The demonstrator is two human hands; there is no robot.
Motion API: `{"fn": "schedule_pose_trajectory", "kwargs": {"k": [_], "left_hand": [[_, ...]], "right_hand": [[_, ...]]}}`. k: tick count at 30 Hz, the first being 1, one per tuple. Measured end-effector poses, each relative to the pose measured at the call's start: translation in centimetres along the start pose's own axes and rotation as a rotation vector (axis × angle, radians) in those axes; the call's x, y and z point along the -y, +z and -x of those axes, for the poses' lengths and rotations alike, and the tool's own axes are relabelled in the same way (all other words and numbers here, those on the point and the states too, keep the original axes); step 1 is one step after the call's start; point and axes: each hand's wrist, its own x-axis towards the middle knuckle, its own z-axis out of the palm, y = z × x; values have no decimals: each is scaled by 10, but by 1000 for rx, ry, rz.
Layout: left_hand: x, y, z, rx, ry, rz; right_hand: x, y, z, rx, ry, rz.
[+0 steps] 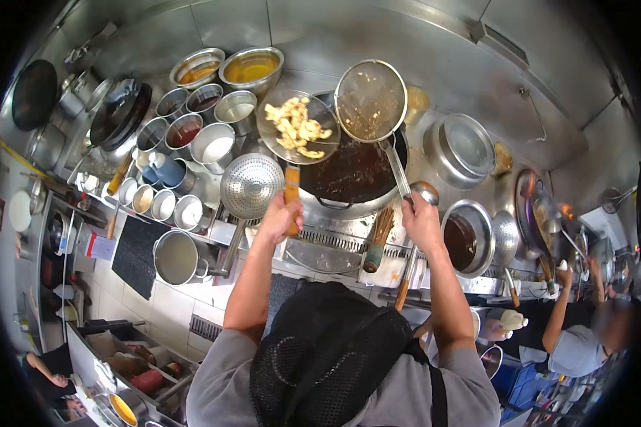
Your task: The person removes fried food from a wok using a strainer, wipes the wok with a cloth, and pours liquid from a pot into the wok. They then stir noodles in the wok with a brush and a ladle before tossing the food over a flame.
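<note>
My left hand [280, 219] is closed around the wooden handle of a skimmer [268, 135]. Pale golden fried pieces [298, 127] lie in its shallow bowl, beside and partly over the wok. In my right hand [421, 222] is the metal handle of a round mesh strainer [370, 99], raised over the wok's far right edge with brown crumbs stuck to its mesh. Dark liquid fills the large wok [349, 174] between my hands. A ladle's round bowl [426, 192] shows right beside my right hand.
A perforated ladle [252, 186] lies left of the wok, near metal seasoning pots [212, 146]. A bamboo brush [379, 238] sits at the front edge. To the right stands a bowl of dark liquid [468, 238]. Another person [577, 341] works at the far right.
</note>
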Motion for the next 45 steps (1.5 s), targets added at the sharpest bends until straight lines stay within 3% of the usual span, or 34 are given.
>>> {"fn": "schedule_pose_trajectory", "kwargs": {"k": [2,6,14,17,20,27,32,36,40,45], "left_hand": [[9,9,-10,116,-78,108],[16,30,-21,230,-103,187],[18,61,-40,340,-129,284],[14,67,-41,339,-139,332],[15,64,-40,356,-138,385],[-2,39,-18,288,-121,295],[-41,24,5,233,-94,237],[-68,16,13,231,10,183],[-86,16,21,202,48,195],[-91,17,25,208,67,222]], "right_hand": [[6,-6,-4,-85,-172,284],[4,-6,-15,-144,-211,472],[-1,-25,-18,-195,-214,523],[-18,-27,-26,-277,-292,361],[-26,-34,-35,-288,-153,262],[-104,-28,-78,-350,232,471],[-224,-4,-103,-115,314,666],[-149,-28,-73,-210,356,595],[-112,-47,-49,-311,170,422],[-124,-49,-39,-286,43,286]]}}
